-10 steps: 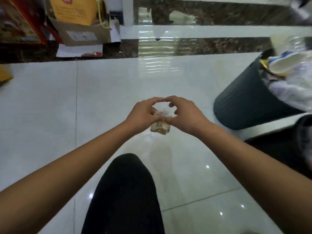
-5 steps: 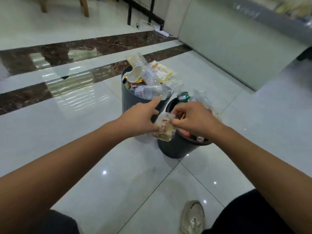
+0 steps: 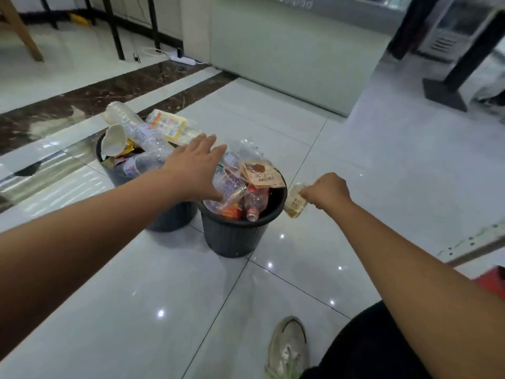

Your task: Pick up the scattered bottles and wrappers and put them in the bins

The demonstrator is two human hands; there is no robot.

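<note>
Two dark ribbed bins stand side by side on the tiled floor. The near bin [image 3: 235,236] is heaped with clear bottles, a red-capped bottle [image 3: 255,201] and a brown wrapper [image 3: 261,175]. The far bin [image 3: 114,173] overflows with bottles, a paper cup and a yellow wrapper. My left hand [image 3: 196,168] is spread flat, fingers straight, over the near bin's heap and touching the plastic there. My right hand [image 3: 326,191] pinches a small crumpled pale-yellow wrapper [image 3: 295,203] just outside the near bin's right rim.
A light counter wall [image 3: 287,50] runs behind the bins. A power strip [image 3: 183,60] with cords lies by its left end, near black and wooden furniture legs. A black stand base [image 3: 444,95] sits at the right. My shoe [image 3: 287,348] is on the floor below.
Both hands held the wrapper together in front of the bins; now only my right hand holds it, moved right of the near bin, while my left hand has opened over the heap.
</note>
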